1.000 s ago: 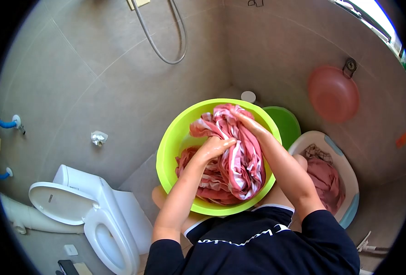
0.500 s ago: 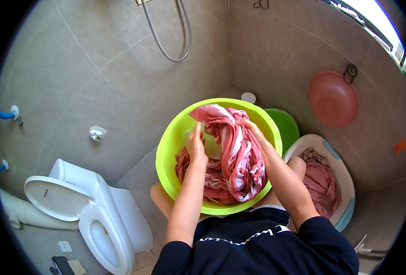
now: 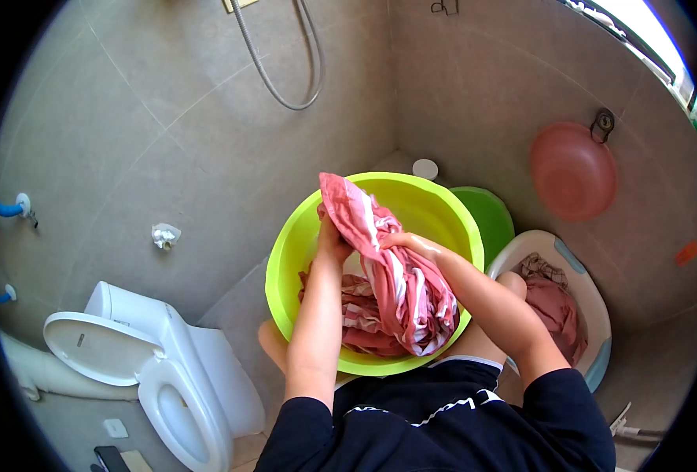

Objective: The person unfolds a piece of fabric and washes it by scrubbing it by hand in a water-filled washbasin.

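A wet pink-and-white striped cloth (image 3: 399, 287) hangs bunched over a yellow-green basin (image 3: 280, 295), its lower folds lying inside. My left hand (image 3: 331, 237) grips the cloth near its raised upper end, with the fingers partly hidden behind the fabric. Farther down the same cloth, my right hand (image 3: 413, 244) is closed on a twisted section from the right side. The basin sits between my knees, and some darker folds of cloth rest at its bottom left.
To my right, a white tub (image 3: 600, 318) holds reddish-brown clothes (image 3: 554, 315). Behind the basin is a green basin (image 3: 486, 224). A toilet (image 3: 179, 393) with a raised lid stands on the left. On the wall hang a pink basin (image 3: 573, 171) and a shower hose (image 3: 258, 67).
The cloth's upper end has come up and left in the basin. My left hand has moved from beside the cloth onto it, and my right hand has shifted left and slightly down.
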A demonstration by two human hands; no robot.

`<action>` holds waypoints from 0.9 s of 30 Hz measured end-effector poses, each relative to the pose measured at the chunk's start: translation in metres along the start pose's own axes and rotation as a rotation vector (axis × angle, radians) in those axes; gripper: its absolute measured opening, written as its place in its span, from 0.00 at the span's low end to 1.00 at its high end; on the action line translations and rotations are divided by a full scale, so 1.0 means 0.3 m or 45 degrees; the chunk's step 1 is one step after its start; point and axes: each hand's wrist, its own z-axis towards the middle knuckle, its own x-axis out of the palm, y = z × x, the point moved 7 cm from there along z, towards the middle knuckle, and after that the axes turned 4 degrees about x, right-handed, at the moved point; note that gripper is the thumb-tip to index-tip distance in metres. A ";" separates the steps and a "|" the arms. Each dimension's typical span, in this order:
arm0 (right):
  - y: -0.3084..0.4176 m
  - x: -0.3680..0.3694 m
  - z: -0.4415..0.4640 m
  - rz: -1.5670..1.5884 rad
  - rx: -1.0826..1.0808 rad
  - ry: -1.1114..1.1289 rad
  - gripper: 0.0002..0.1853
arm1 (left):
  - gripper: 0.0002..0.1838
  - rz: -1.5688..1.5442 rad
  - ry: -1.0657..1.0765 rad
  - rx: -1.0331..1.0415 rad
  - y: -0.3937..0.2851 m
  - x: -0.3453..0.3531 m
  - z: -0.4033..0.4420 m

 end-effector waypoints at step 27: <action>0.048 -0.006 0.075 0.129 -0.271 0.103 0.28 | 0.33 0.200 -0.262 0.234 -0.029 -0.113 -0.033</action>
